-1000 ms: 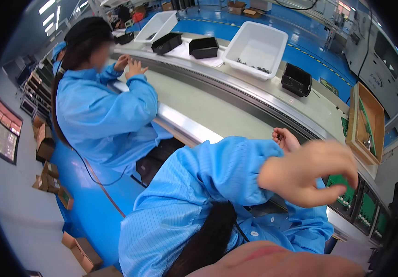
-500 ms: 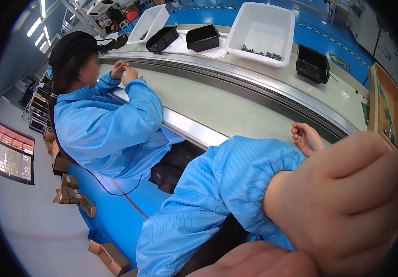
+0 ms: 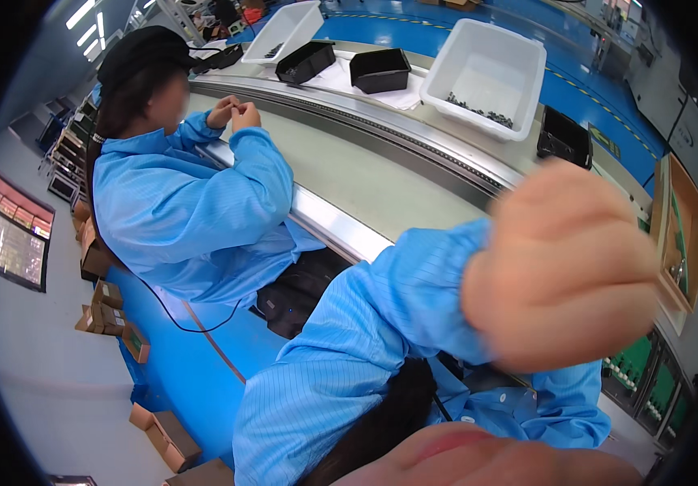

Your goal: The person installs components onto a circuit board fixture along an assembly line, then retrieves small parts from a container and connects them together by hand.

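Note:
My left hand (image 3: 563, 271) is raised very close in front of me, blurred by motion. Its fingers are curled into a fist, and whatever they may hold is hidden. The blue striped sleeve (image 3: 426, 283) of that arm crosses the lower middle of the head view. On the right, a second blue sleeve (image 3: 567, 405) hangs low, but my right hand does not show. Behind the fist runs a conveyor with a pale belt (image 3: 341, 174). Beyond it stand a white bin (image 3: 486, 69) with small dark parts and a black bin (image 3: 566, 138).
A co-worker in a blue smock (image 3: 187, 194) sits at the conveyor to the left, hands (image 3: 235, 113) together. Farther back are black bins (image 3: 381, 71) and a tilted white bin (image 3: 284, 31). A brown tray (image 3: 693, 219) stands at right. Cardboard boxes (image 3: 166, 437) lie at lower left.
My left fist has moved left and up. My right hand, visible beyond it before with fingers curled, has gone out of sight. The view has shifted, showing more of my right sleeve.

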Available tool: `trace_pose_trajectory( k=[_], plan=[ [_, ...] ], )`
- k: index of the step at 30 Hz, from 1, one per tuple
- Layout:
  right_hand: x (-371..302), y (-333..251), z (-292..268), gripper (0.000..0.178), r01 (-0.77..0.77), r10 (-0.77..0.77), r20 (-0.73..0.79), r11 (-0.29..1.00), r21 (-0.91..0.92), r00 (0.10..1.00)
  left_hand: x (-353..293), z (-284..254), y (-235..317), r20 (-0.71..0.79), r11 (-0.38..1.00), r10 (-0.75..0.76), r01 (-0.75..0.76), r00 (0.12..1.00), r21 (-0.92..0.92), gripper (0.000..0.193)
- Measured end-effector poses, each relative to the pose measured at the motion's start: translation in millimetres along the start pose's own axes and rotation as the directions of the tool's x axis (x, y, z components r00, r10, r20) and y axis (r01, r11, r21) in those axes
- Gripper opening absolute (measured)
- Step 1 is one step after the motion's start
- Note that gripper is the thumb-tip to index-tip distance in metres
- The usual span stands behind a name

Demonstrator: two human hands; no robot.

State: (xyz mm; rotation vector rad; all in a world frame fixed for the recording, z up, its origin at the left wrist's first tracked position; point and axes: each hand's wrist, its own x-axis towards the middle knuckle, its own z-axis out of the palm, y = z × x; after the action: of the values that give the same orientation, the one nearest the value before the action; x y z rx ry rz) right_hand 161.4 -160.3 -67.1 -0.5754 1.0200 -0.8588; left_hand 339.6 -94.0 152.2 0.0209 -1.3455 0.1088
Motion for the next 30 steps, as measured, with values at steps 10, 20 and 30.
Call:
trace_pose_trajectory(
  k=[10,20,30],
  plan=[
    [-18.7,3.7,32.7,0.011,-0.093,0.091,0.019,0.987,0.129,0.996,10.9,-90.1,48.7,-0.651,0.725,0.386,-0.651,0.653,-0.223,0.008],
    [-20.6,8.8,33.9,0.01,-0.138,0.14,-0.002,0.98,0.143,0.99,6.7,-104.8,34.4,-0.594,0.66,0.541,-0.738,0.596,-0.139,0.007],
    [-24.1,8.4,28.1,0.011,-0.131,0.134,-0.003,0.975,0.177,0.991,33.7,-93.5,31.7,-0.559,0.486,0.67,-0.858,0.489,-0.168,0.007]
  ],
)
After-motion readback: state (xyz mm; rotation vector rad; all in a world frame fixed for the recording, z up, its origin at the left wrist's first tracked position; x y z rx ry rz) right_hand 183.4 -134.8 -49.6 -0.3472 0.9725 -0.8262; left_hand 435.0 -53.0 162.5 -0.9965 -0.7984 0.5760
